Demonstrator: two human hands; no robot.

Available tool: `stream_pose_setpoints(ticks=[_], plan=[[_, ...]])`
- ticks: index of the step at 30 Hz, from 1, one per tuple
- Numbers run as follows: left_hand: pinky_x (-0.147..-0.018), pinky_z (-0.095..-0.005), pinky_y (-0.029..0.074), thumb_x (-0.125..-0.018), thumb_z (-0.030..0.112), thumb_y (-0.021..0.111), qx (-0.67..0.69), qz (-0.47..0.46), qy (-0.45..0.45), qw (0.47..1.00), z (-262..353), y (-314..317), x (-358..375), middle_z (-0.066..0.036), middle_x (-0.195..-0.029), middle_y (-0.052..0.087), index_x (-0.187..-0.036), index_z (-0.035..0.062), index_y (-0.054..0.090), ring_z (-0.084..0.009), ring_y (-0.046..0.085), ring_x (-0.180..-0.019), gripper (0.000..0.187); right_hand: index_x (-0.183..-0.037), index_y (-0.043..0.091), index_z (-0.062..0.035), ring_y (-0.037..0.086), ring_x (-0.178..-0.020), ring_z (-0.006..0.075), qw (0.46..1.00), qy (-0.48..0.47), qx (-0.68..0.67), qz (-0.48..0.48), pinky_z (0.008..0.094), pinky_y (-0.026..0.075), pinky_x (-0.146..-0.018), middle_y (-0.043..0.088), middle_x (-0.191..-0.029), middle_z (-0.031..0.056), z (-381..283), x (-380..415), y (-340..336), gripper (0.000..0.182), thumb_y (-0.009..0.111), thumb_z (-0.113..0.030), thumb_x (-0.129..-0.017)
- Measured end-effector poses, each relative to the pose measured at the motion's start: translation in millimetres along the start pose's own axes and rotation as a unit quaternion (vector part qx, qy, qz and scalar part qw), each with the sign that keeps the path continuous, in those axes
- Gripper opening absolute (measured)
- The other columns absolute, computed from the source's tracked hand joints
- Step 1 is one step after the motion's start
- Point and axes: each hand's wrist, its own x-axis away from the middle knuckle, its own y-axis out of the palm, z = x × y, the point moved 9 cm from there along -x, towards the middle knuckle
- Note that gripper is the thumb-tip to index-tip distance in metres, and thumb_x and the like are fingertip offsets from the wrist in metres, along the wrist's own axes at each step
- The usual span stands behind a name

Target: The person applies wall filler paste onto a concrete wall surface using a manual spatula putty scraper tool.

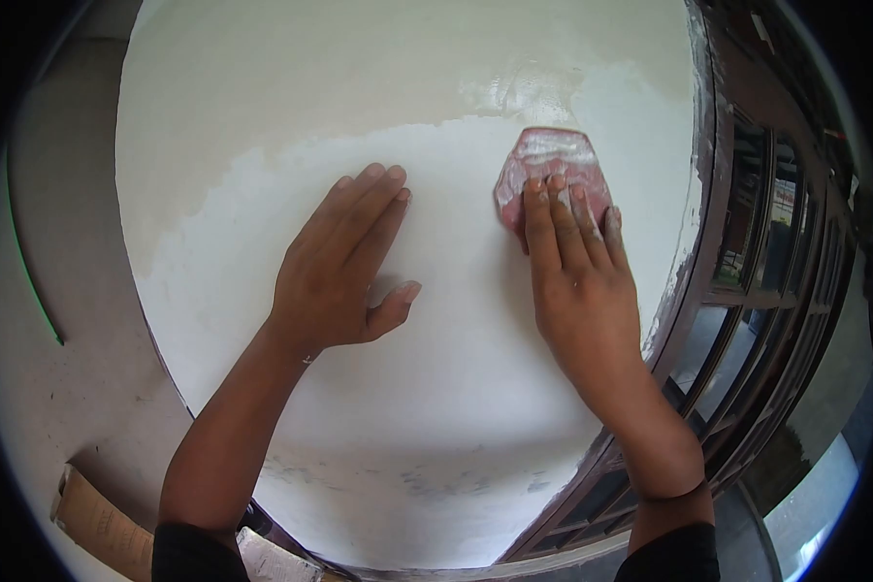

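Observation:
My right hand [584,262] presses a reddish flat pad [561,147], smeared with white, against the white-coated wall [456,291]. Its fingers lie over the pad's lower part, and the fingertips carry white residue. I cannot make out whether the pad is a cloth, sandpaper or a spreader. To the left, my left hand [344,257] lies flat on the same wall, fingers stretched out and thumb apart, with nothing in it. Bright white coating covers the middle of the wall; a duller, greyish area [291,68] lies above, with a shiny wet-looking patch [529,95] over the pad.
A dark framed window [747,281] with glass panes runs along the wall's right edge. At the lower left is a brown cardboard piece [102,519], with a white-smeared board [276,561] near my left forearm. A green line [31,262] shows at the far left.

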Motion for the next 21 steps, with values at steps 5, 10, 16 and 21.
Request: stream_pose_setpoints(ticks=[5,10,16,21], plan=[[-0.112,-0.0495,0.041,-0.088,0.030,0.057,0.004,0.014,0.000,1.000,1,-2,1,-0.021,-0.142,0.055,-0.126,-0.0107,0.060,-0.0363,0.051,-0.135,0.056,-0.130,0.058,0.0038,0.065,-0.118,0.0357,0.989,0.045,-0.136,0.044,0.0535,0.046,-0.105,0.067,-0.124,0.0190,16,27,-47,0.041,0.060,0.000,-0.089],[-0.109,-0.0481,0.047,-0.080,0.026,0.067,0.000,0.028,0.005,1.000,3,-5,1,-0.019,-0.139,0.056,-0.126,-0.0089,0.060,-0.0364,0.054,-0.131,0.058,-0.119,0.059,0.0040,0.064,-0.096,0.0123,0.777,0.253,-0.542,0.198,0.0259,0.051,-0.085,0.069,-0.102,0.0116,80,22,-51,0.022,0.061,-0.004,-0.099],[-0.113,-0.0477,0.041,-0.083,0.025,0.060,0.012,0.014,-0.001,1.000,2,-3,3,-0.020,-0.143,0.054,-0.130,-0.0092,0.058,-0.0356,0.050,-0.135,0.058,-0.115,0.062,0.0064,0.063,-0.080,0.0100,0.740,0.322,-0.563,0.181,0.0248,0.050,-0.073,0.071,-0.094,0.0105,138,-45,9,0.027,0.069,-0.012,-0.096],[-0.112,-0.0477,0.043,-0.079,0.022,0.066,0.012,0.015,-0.002,1.000,5,-5,1,-0.019,-0.142,0.054,-0.129,-0.0089,0.058,-0.0356,0.052,-0.133,0.059,-0.112,0.063,0.0075,0.064,-0.075,0.0104,0.735,0.402,-0.518,0.170,0.0251,0.051,-0.068,0.072,-0.092,0.0111,173,-7,24,0.027,0.070,-0.012,-0.095]])
